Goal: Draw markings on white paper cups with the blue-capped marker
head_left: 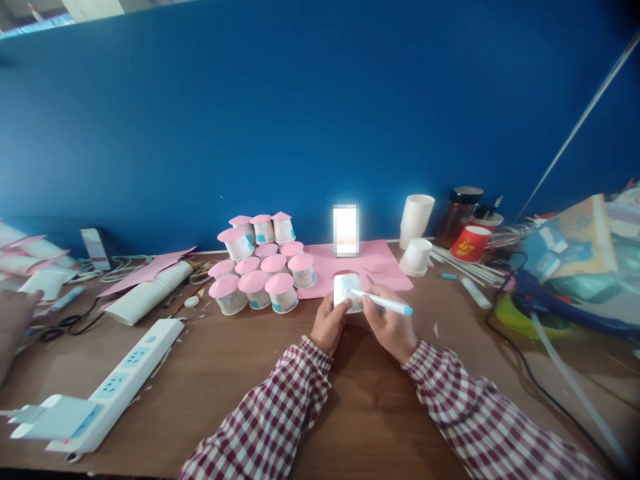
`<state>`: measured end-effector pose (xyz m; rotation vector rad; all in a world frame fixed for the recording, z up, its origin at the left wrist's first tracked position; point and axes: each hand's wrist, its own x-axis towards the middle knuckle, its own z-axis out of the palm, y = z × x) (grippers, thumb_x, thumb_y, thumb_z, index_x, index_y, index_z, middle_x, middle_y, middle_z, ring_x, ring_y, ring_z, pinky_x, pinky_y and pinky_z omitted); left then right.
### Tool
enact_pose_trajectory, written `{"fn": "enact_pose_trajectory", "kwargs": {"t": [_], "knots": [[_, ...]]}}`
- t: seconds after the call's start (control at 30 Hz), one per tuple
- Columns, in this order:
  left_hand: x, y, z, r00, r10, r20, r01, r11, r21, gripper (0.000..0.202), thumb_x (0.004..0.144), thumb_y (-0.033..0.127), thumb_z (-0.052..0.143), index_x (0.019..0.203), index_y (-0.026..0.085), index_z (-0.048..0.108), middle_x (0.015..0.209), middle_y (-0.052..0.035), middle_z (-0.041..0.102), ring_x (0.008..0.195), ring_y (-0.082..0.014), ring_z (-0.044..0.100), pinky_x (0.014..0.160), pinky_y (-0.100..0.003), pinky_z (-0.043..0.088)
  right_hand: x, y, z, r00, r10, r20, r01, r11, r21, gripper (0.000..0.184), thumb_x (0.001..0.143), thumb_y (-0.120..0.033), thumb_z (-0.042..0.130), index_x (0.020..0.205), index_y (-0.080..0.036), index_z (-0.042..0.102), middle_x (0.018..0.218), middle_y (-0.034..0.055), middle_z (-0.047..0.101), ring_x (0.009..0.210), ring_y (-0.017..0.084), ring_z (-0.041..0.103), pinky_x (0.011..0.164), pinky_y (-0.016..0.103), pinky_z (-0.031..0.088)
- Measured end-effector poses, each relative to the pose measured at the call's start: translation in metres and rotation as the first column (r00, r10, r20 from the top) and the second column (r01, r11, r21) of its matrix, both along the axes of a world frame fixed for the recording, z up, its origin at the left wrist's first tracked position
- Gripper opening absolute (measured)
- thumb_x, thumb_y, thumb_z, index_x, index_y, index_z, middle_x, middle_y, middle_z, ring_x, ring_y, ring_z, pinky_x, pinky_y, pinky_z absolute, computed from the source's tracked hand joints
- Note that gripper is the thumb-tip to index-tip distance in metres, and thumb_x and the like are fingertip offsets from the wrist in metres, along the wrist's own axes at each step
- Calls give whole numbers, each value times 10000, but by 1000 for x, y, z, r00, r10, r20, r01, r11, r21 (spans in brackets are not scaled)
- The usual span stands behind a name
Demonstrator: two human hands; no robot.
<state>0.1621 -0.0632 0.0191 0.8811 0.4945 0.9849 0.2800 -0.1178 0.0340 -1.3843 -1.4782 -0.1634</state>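
My left hand (329, 325) is closed round a small white paper cup (347, 289) with a pink top, held on its side just above the wooden table. My right hand (391, 325) grips a white marker with a blue cap (385, 303), its tip resting on the cup's wall. Both sleeves are red-and-white checked. Behind the cup lies a pink paper sheet (373, 257). To the left stands a pile of finished pink-topped cups (260, 263), stacked in layers.
A white power strip (117, 383) lies at the front left. A stack of white cups (417, 217), an upturned cup (416, 257), a red cup (470, 243) and a dark jar (460, 213) stand at the back right. Another person's hand (13, 330) shows at the far left. Cables and clutter fill the right side.
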Motion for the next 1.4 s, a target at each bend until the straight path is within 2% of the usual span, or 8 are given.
{"fn": "enact_pose_trajectory", "kwargs": {"t": [0.33, 0.83, 0.97, 1.13, 1.3, 1.4], "knots": [[0, -1, 1, 1000, -13, -2, 13, 1000, 13, 323, 703, 258, 657, 994, 133, 596, 974, -79, 646, 910, -205, 590, 866, -374, 435, 1, 0, 1, 1000, -13, -14, 13, 1000, -5, 167, 870, -294, 454, 895, -185, 578, 824, 51, 641, 745, 169, 613, 704, 291, 503], [0, 0, -2, 1000, -4, -17, 4, 1000, 20, 338, 717, 262, 654, 1023, 135, 585, 1004, -87, 643, 946, -216, 585, 894, -388, 426, 1, 1, 1, 999, 7, -54, -9, 999, -33, 150, 872, -281, 460, 894, -181, 569, 828, 54, 639, 780, 173, 612, 731, 295, 500], [-1, -1, 0, 1000, -15, -9, 16, 1000, 26, 353, 720, 258, 649, 1045, 140, 582, 1007, -86, 646, 947, -216, 591, 895, -383, 429, 0, -1, 2, 992, 9, -128, -9, 1000, -1, 147, 867, -293, 471, 905, -185, 564, 806, 48, 640, 766, 173, 621, 722, 300, 513], [-2, -1, 3, 999, -33, 5, 33, 999, 13, 360, 738, 278, 628, 1068, 142, 584, 1034, -99, 644, 972, -228, 592, 884, -379, 441, 0, -1, 5, 968, 13, -250, 3, 998, 65, 227, 898, -286, 415, 1069, -191, 530, 873, 62, 638, 742, 167, 629, 697, 309, 538], [-4, 1, 2, 999, -22, 28, 22, 1000, 1, 337, 750, 288, 618, 1055, 148, 584, 1052, -92, 629, 965, -213, 590, 873, -366, 446, -1, 5, 3, 988, -38, -149, 41, 999, 16, 243, 900, -284, 409, 1088, -182, 523, 990, 90, 637, 910, 196, 617, 843, 378, 508], [-4, 2, 1, 998, 5, 65, -5, 1000, -2, 323, 755, 275, 618, 1049, 155, 559, 1050, -84, 623, 968, -205, 588, 886, -374, 441, -2, 7, 0, 992, -33, -124, 30, 999, -29, 250, 890, -281, 435, 1108, -182, 509, 1020, 87, 640, 958, 199, 608, 869, 382, 495]]}}
